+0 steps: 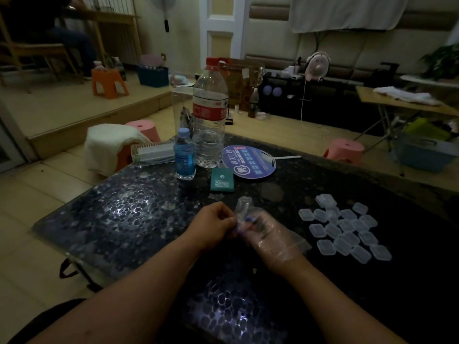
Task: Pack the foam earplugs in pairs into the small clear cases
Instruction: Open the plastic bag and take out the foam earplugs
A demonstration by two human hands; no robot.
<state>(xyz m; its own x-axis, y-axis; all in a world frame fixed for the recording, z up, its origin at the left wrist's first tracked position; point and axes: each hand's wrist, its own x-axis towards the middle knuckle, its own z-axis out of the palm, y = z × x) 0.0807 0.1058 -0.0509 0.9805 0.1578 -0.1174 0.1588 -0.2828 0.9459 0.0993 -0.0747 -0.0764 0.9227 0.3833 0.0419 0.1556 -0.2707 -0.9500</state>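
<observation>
**Glove fitting before packing, cases waiting at right**

Centre of frame: left hand, bare, pinches the loose finger end of a thin clear glove worn on the right hand. Likely tugging the film to seat it so the foam gets handled clean.

Right hand's fingers sit under crumpled film. Can't tell if they grasp anything or lie slack.

A small blue spot between the hands may be an earplug, but it is too blurred to call. No other earplugs are visible.

The clear cases lie lids down in a loose cluster at right middle of the frame on the dark table, near the gloved hand for easy reach, untouched.

Water bottle, green box and round fan are pushed to the upper middle, away from the work spot.

Packing looks not yet begun.
</observation>
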